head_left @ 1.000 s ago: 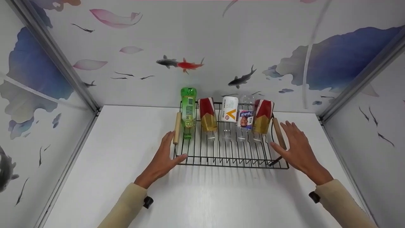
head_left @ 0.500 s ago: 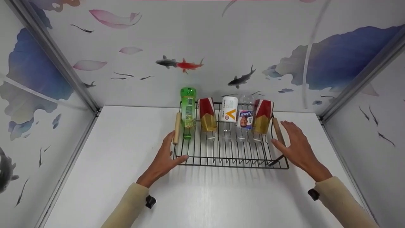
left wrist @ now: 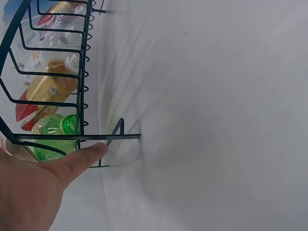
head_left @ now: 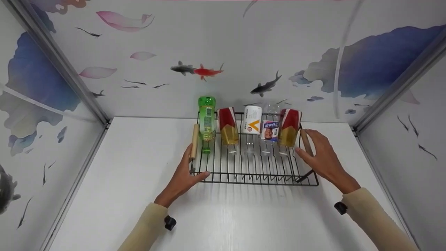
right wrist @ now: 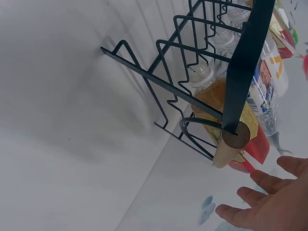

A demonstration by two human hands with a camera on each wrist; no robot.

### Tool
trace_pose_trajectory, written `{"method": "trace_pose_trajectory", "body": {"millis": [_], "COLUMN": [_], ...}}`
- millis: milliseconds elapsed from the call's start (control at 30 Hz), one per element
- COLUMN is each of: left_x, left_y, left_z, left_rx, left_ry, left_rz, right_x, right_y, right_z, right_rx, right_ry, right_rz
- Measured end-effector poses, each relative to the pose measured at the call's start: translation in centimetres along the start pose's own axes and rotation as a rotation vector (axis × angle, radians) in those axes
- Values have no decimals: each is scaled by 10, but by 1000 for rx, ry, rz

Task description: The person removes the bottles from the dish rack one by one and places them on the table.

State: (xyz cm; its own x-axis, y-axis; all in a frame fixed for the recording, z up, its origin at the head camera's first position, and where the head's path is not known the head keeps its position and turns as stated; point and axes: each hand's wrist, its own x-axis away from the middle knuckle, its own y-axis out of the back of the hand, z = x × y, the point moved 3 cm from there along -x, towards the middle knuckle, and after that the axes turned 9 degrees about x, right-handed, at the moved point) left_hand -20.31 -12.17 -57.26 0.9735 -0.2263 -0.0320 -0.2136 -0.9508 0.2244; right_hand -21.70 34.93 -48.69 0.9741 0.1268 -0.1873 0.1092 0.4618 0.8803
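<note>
We see the wire rack [head_left: 254, 164] sitting mid-table with five bottles lying across its back. Left hand [head_left: 183, 176] flat at the near-left corner, fingers relaxed, thumb touching the front rail. Right hand [head_left: 322, 158] spread loose beside the right wooden handle [head_left: 306, 142], gripping nothing.

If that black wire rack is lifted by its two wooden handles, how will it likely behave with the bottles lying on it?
The black wire rack looks rigid, so it should lift without sagging. Its load of five bottles sits at the far end, so it will probably dip away from the person. The bottles lie between wire dividers, so sideways rolling seems unlikely.
</note>
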Motion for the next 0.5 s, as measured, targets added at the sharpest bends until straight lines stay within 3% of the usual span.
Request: {"method": "trace_pose_trajectory", "body": {"millis": [300, 500], "left_x": [1, 3], "left_y": [-2, -2], "left_z": [3, 4], "left_rx": [16, 62], "left_ry": [13, 16], "left_rz": [-11, 18], "right_x": [-10, -21], "right_y": [0, -1], "right_z": [-3, -3], "right_rx": [-8, -5], "right_ry": [-35, -52], "right_rz": [44, 72]}}
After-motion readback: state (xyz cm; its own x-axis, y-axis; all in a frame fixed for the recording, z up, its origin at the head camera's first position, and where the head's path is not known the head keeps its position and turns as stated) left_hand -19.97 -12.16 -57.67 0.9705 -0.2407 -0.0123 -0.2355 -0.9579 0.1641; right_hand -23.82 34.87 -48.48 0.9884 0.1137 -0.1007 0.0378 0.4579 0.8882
